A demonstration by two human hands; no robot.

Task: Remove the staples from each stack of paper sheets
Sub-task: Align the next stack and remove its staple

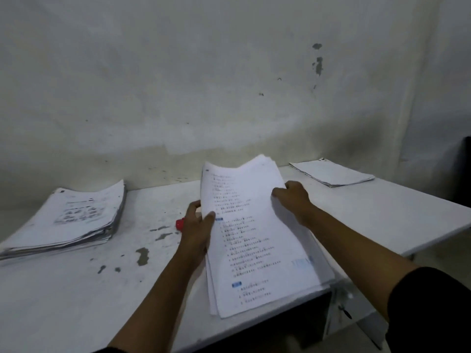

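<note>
From the head camera, the left hand [197,226] grips the left edge of a printed paper stack [254,238] and the right hand [290,197] grasps its right edge, tilting its far end off the white table [76,289], probably to find the staple. A red tool [180,223] lies just beside the left hand, likely kept within reach; one paper pile [68,220] sits far left, a thinner one [331,173] far right.

Single head view, close, facing forward-down over table [76,289] toward wall [178,72].
</note>
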